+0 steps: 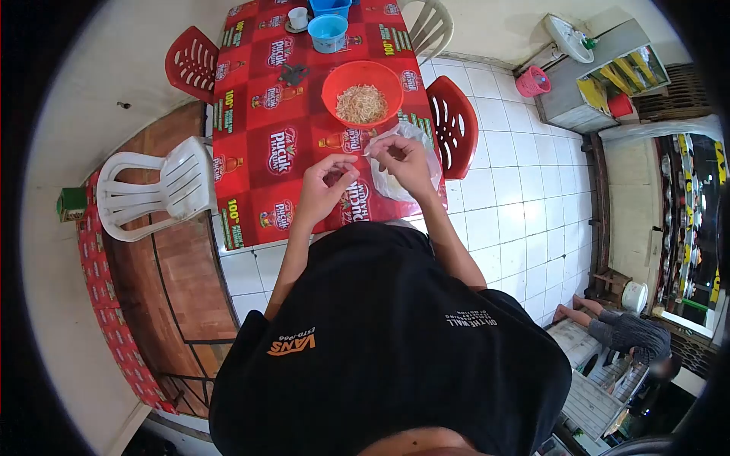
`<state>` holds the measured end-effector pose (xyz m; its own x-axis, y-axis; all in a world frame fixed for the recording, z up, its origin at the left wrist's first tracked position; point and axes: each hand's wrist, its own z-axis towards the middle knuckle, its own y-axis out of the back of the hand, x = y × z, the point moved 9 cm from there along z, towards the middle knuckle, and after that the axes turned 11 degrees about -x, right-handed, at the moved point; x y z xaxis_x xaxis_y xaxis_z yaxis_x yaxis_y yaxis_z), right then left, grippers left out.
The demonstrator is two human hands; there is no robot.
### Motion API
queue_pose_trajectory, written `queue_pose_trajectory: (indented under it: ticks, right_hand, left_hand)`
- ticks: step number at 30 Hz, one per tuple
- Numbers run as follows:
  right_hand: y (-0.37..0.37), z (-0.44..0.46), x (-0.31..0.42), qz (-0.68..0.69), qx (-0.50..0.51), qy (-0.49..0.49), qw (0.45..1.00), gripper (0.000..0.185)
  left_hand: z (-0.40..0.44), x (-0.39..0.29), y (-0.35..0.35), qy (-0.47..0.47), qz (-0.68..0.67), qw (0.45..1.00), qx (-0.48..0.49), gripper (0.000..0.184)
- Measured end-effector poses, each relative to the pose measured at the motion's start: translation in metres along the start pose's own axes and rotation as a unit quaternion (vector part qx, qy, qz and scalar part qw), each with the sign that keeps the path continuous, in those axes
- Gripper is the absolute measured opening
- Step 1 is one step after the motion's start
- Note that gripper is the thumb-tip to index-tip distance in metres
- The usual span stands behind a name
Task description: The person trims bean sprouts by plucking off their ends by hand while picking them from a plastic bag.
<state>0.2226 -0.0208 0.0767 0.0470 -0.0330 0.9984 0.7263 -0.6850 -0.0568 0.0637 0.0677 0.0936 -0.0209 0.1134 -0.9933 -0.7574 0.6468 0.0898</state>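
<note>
My left hand (325,185) is raised over the near part of the table, its thumb and forefinger pinched together. Whatever is between those fingertips is too small to make out. Close by on the right, my right hand (407,163) pinches a small pale bean sprout (367,154), whose tip shows at the fingertips. A white plastic bag (431,152) lies under and around my right hand at the table's right edge; its contents are partly hidden. Just beyond both hands stands a red bowl (331,85) with a heap of pale bean sprouts (362,104) in it.
The table (251,163) has a red printed cover. Farther back are a blue tub (328,44), a white cup (298,17) and a dark object (293,74). Red chairs (453,125) and a white chair (179,178) flank it. Another person (639,338) is at far right.
</note>
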Motion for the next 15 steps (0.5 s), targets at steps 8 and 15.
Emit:
queue_pose_trajectory:
  ticks: [8, 15]
  right_hand:
    - [-0.032, -0.012, 0.044, -0.032, 0.04, 0.045, 0.998, 0.012]
    - [-0.046, -0.017, 0.049, -0.024, 0.087, 0.008, 0.996, 0.015]
  left_hand:
    - [0.014, -0.001, 0.016, 0.083, -0.188, 0.979, 0.004, 0.009]
    - [0.01, -0.015, 0.034, 0.029, -0.187, 0.982, -0.027, 0.007]
